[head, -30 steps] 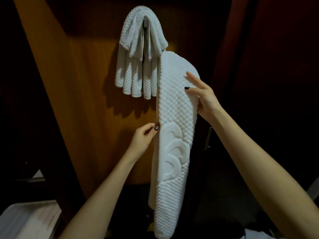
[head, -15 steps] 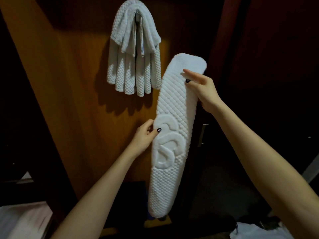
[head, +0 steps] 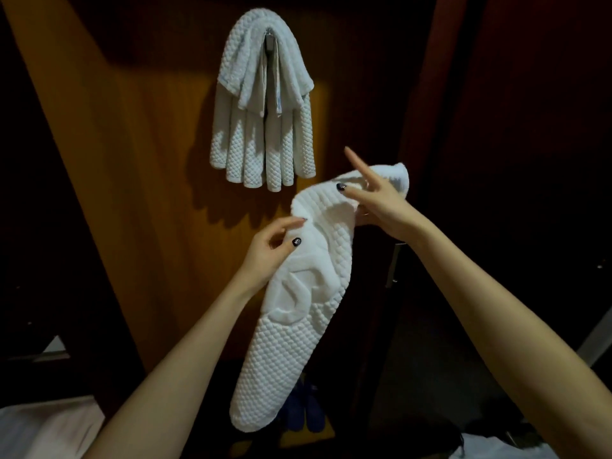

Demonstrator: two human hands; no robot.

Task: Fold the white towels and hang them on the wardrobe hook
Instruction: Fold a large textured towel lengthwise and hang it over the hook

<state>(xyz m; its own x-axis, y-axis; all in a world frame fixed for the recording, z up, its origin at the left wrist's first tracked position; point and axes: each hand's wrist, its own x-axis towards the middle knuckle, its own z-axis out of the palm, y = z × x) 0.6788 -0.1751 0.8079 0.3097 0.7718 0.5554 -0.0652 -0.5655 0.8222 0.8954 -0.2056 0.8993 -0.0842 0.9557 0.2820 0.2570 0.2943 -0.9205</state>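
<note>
I'm seeing a dim feed lit from the camera side: the wardrobe panel [head: 139, 193] glows orange mid-frame, the hung towels [head: 261, 104] throw a hard shadow down-left, the held towel [head: 298, 326] reads brightest, the right half falls to black, and lines near the borders lean.

Just a sliver of the hook [head: 270, 44] shows above the towel [head: 298, 342]; the hung towels [head: 261, 127] cover the rest. The right hand [head: 384, 207] has its lower fingers tucked behind the towel's top fold, out of sight. Below the towel's end is a blue thing [head: 308, 415], half covered and too dark to name. Both forearms [head: 198, 376] run off the bottom edge.
</note>
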